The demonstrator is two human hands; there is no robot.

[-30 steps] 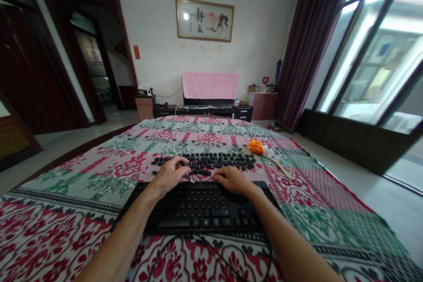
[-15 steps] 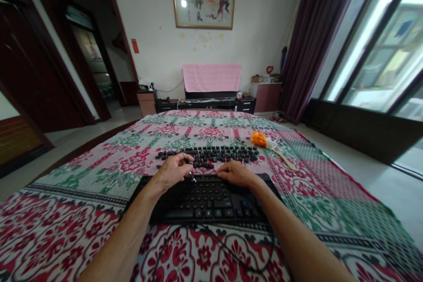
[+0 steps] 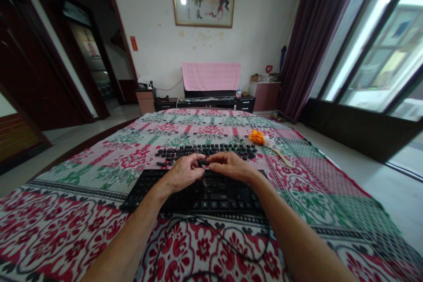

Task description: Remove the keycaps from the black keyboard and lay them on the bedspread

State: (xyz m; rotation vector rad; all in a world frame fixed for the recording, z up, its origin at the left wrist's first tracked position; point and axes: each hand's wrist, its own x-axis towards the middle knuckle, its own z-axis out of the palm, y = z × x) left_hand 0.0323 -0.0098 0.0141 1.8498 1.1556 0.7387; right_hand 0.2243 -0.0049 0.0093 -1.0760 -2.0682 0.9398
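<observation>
A black keyboard (image 3: 218, 205) lies in front of me, with keycaps along its near edge and bare switches in part of its middle. Over its far edge, my left hand (image 3: 185, 171) is closed on a small thin tool (image 3: 204, 179) that looks like a wire keycap puller; fingers hide most of it. My right hand (image 3: 231, 166) meets the left fingertips, its thumb and fingers pinched at a small black piece (image 3: 202, 163), apparently a keycap. Just beyond both hands, loose black keycaps (image 3: 224, 147) lie in rows on the cloth.
An orange fluffy duster brush (image 3: 256, 137) with a pale handle lies right of the keycaps. The patterned cloth (image 3: 132, 158) covers the table. A black cable (image 3: 244, 257) loops on the near side of the keyboard. A low cabinet (image 3: 244, 104) stands against the far wall.
My left hand has moved right and slightly up with the tool. My right hand has left the keyboard's far edge and come to the left fingertips.
</observation>
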